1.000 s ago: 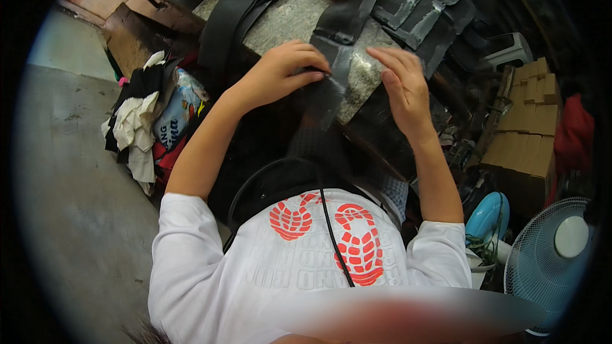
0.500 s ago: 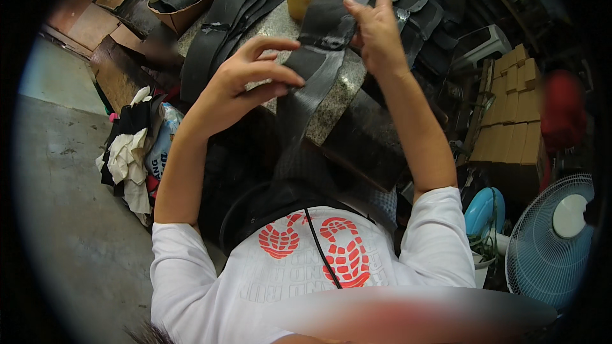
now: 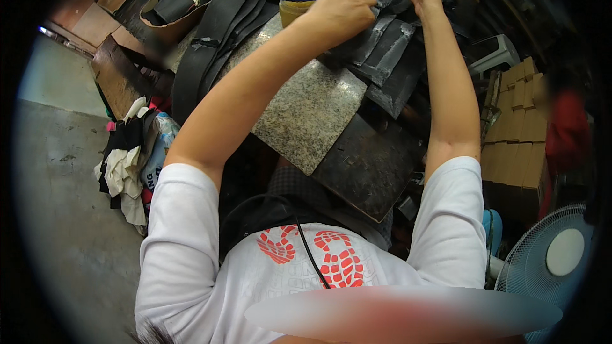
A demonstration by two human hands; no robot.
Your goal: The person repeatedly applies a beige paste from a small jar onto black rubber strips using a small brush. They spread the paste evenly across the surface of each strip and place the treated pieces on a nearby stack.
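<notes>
A grey floor [image 3: 57,165] spreads left; a white fan [image 3: 565,251] stands lower right.

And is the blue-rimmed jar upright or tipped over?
Upright: the blue-rimmed jar shows its rim uppermost, with the yellowish body directly below.

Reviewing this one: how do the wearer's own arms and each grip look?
Loose white short sleeves reach about the elbows, with no print visible on them. The forearms are bare. Left grip and right grip are ungloved.
</notes>
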